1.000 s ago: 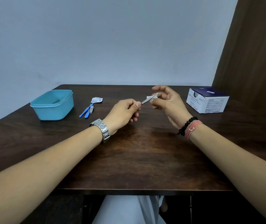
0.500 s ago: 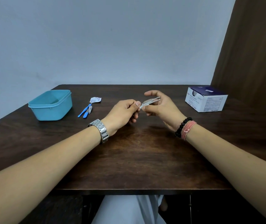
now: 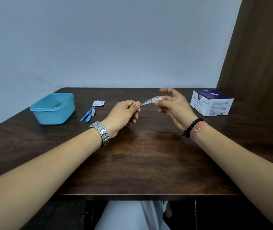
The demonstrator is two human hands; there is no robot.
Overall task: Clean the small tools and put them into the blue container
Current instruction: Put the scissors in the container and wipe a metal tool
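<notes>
Tweezers, thin, shiny and made of metal, sit up in the air above the middle of the table, held between the two hands. The left hand is curled almost into a fist, and its thumb and first finger pinch the near end of the tweezers. The right hand is partly open, with its top finger stretched out, and its thumb and a finger pinch a small white wipe around the far tip.

A shiny metal watch with flat links is on the left wrist. Round black beads and pink thread are on the right wrist.

At ten o'clock from the hands lie small blue plastic tools and a crinkly torn packet. Further out at nine o'clock stands the blue container, smooth plastic with round corners, open on top. At three o'clock is a white and dark blue cardboard box. The dark wooden table shows wavy grain.
</notes>
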